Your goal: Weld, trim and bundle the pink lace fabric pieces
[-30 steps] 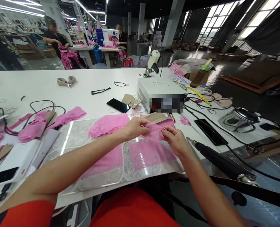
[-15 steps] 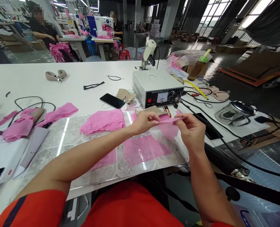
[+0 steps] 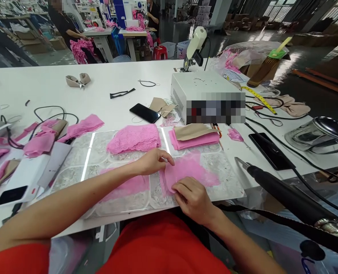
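Observation:
A thin, sheer pink fabric piece (image 3: pixel 183 170) lies over other pink fabric on a clear-covered, marbled board (image 3: pixel 228 182). My left hand (image 3: pixel 153 161) pinches its upper left edge, fingers closed. At its lower edge my right hand (image 3: pixel 193 198) is closed too, with thumb and fingertips gripping the fabric. Beyond my left hand sits a pile of pink lace (image 3: pixel 134 139). Further right is a folded pink stack (image 3: pixel 196 141) with a beige piece (image 3: pixel 193 131) on top. Another sheer pink piece (image 3: pixel 129 186) rests partly under my left forearm.
A black handheld tool (image 3: pixel 280 190) with a pointed metal tip and cable lies at the right. Behind the board stand a white control box (image 3: pixel 203 82) and a phone (image 3: pixel 144 113). A glass jug (image 3: pixel 314 137) stands far right. Co-workers are beyond the table.
Both hands have come down toward me from above the folded stack, bringing a pink piece onto the fabric on the board. The stack is now uncovered, and my view has tilted downward.

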Motion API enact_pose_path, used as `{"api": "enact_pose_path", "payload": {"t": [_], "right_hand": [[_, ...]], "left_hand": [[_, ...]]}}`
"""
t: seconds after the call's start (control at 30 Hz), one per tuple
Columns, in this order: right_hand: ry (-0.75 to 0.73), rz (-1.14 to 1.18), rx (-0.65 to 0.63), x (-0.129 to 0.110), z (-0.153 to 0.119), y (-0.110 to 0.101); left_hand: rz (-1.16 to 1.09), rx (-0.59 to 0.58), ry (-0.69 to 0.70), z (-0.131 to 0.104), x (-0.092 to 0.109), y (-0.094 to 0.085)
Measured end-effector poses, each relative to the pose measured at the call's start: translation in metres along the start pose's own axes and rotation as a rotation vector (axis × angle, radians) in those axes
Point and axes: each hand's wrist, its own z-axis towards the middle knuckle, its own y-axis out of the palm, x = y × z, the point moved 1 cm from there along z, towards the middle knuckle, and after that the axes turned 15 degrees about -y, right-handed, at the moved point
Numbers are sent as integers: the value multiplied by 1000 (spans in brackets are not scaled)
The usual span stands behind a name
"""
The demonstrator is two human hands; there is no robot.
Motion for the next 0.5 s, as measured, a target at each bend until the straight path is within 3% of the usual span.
{"api": "enact_pose_path", "payload": {"t": [0.13, 0.27, 0.4, 0.5], "right_hand": [[33, 44, 13, 0, 6, -1], [171, 133, 96, 9, 5, -18], [385, 185, 166, 27, 10, -46], [476, 232, 139, 39, 21, -65]], "left_hand": [[-14, 30, 24, -4, -7, 1], [48, 67, 90, -5, -4, 0], [124, 30, 155, -5, 16, -1], [97, -49, 220, -5, 37, -1]]}}
